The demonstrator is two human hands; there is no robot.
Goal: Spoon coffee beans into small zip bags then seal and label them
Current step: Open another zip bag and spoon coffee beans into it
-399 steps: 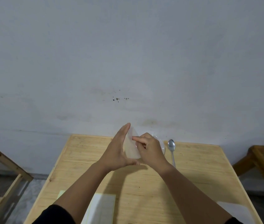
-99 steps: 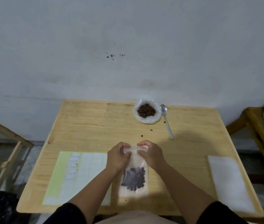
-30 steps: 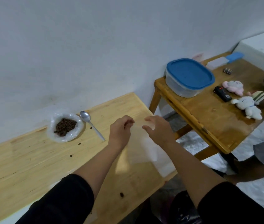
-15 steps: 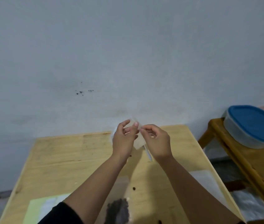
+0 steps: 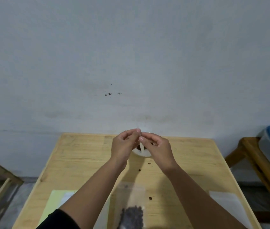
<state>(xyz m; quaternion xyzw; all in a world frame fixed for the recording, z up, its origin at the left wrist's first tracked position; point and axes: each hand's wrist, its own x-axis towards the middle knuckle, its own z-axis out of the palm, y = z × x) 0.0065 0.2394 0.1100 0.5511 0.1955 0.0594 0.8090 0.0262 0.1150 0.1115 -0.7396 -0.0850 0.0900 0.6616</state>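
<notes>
Two bare hands and forearms in frame, no gloves, no rings, no watch, no wristbands visible. Left hand [image 5: 124, 147]: short trimmed nails, pale nail visible at one fingertip. Right hand [image 5: 159, 148]: same, short nails, one pale nail showing. Both forearms uncovered from the wrist up to near the elbow. Left arm has a black sleeve [image 5: 60, 219], plain fabric, no print or logo visible, edge sits near the elbow at the bottom of frame. Right arm runs out of frame bottom-right before any sleeve shows.
</notes>
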